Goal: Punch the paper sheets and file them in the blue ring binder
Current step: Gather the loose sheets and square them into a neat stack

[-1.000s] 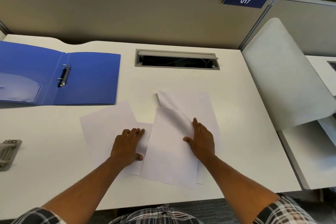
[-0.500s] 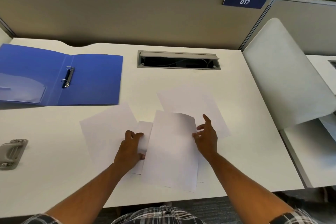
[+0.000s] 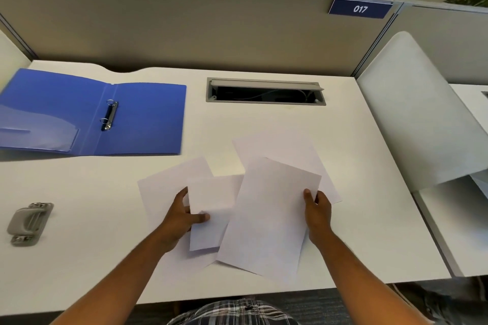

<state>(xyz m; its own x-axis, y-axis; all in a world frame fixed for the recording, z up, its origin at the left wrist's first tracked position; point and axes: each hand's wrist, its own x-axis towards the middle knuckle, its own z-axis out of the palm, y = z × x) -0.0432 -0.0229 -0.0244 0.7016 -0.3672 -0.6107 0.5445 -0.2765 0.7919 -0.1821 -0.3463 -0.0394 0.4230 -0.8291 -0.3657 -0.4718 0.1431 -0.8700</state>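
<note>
Several white paper sheets lie overlapping near the desk's front edge. My left hand (image 3: 182, 215) pinches a middle sheet (image 3: 211, 198), thumb on top, fingers under its left edge. My right hand (image 3: 318, 208) grips the right edge of the top sheet (image 3: 269, 214), which is lifted off the pile. Another sheet (image 3: 280, 148) lies behind it, and one (image 3: 163, 187) lies flat at the left. The blue ring binder (image 3: 148, 119) lies open at the back left, its metal rings (image 3: 109, 115) closed. A grey hole punch (image 3: 29, 223) sits at the left.
A cable hatch (image 3: 265, 91) is set into the white desk (image 3: 369, 206) at the back. A grey partition rises behind. A white chair back (image 3: 417, 119) leans by the desk's right edge.
My left hand went from pressing flat on the papers to pinching a sheet. My right hand took hold of the top sheet's right edge and raised it.
</note>
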